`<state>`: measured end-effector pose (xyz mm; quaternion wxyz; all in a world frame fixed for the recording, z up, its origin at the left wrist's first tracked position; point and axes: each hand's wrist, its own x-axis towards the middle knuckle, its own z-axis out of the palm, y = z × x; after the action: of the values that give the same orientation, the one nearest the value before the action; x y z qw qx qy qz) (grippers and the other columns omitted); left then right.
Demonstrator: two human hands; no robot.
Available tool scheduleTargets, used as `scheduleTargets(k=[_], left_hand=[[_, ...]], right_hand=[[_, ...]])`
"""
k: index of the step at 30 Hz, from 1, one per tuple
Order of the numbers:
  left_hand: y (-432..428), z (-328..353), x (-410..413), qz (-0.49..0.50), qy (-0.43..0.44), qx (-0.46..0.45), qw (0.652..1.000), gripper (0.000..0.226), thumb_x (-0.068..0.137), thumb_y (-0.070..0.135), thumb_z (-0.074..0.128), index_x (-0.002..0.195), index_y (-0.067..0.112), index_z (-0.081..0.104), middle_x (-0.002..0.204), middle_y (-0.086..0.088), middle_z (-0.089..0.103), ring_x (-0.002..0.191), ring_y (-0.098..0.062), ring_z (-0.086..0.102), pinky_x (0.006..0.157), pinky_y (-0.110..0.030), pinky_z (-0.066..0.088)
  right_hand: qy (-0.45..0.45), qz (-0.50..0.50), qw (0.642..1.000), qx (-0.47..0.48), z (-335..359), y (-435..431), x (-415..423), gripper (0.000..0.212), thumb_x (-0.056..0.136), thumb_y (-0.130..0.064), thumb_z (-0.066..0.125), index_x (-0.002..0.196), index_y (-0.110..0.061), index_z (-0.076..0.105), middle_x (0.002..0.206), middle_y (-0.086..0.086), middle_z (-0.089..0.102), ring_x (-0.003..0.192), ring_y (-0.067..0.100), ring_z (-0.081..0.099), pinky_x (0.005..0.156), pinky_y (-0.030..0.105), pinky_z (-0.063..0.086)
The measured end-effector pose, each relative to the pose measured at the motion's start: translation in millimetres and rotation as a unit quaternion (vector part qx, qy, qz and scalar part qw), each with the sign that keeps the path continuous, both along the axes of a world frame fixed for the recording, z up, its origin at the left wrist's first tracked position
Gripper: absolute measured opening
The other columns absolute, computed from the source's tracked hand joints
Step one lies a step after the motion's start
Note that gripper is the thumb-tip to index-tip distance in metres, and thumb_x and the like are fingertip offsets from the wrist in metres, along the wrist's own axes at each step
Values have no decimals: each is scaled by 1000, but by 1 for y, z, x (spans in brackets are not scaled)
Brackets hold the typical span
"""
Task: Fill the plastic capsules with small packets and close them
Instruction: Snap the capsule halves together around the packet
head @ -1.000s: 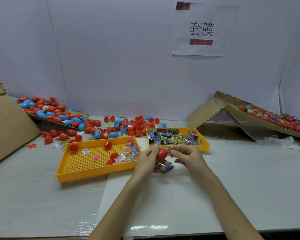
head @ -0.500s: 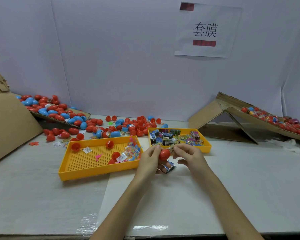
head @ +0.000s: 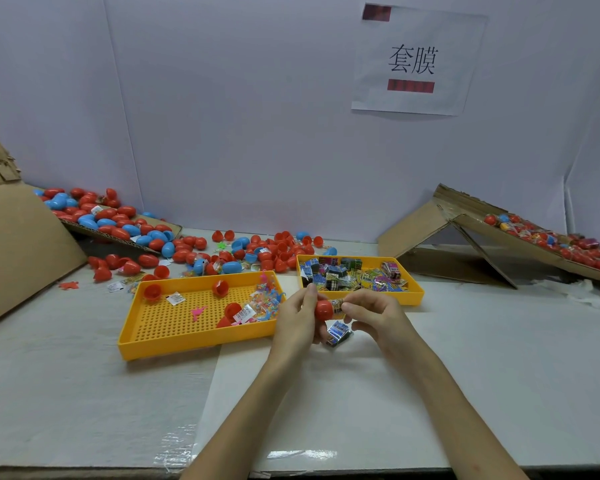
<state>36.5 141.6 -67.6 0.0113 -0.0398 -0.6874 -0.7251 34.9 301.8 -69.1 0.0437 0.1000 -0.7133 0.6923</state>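
2 hands meet just above the white table (head: 465,393), a little below the middle of the view. Fingers and thumb of the left hand (head: 297,320) curl round a red capsule half (head: 323,309), whose open end faces 3 o'clock. Thumb and forefinger of the right hand (head: 374,315) pinch a small yellow packet (head: 337,303), and the packet's end sits in the capsule's mouth. 1 blue packet (head: 338,332) shows just under the capsule at 6 o'clock; whether a finger holds it or it lies on the table I cannot tell.

At 9 o'clock from the hands, just beside the left one, lies a perforated yellow tray (head: 194,346) with a few red capsule halves, 1 pink piece and a heap of clear-wrapped coloured bits in its 3 o'clock corner. At 12 o'clock, just behind the hands, a smaller yellow tray (head: 414,294) is heaped with printed packets. Loose red and blue capsules (head: 257,251) lie scattered at 11 o'clock and run on toward 10 o'clock, near a large cardboard panel (head: 21,244). At 2 o'clock a cardboard ramp (head: 413,230) carries more capsules along its slope. On the wall at 1 o'clock hangs a paper sign (head: 416,60) with 2 characters
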Motion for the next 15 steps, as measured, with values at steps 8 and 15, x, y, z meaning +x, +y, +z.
scheduleTargets(k=[8,15], left_hand=[[4,5,1,-94,-48,70,992,34,103,36,49,92,8,66,57,-3,58,54,-13,53,58,-23,47],[2,4,3,-99,-25,67,993,20,104,22,50,108,19,69,59,-2,60,55,-12,58,58,-23,49]], right_hand=[[3,-41,999,-28,-2,5,-3,9,88,-5,70,84,-13,70,71,2,68,66,13,63,61,23,50],[2,-47,998,-42,-1,6,-3,16,87,-7,70,78,-19,74,69,-2,65,67,9,60,60,21,49]])
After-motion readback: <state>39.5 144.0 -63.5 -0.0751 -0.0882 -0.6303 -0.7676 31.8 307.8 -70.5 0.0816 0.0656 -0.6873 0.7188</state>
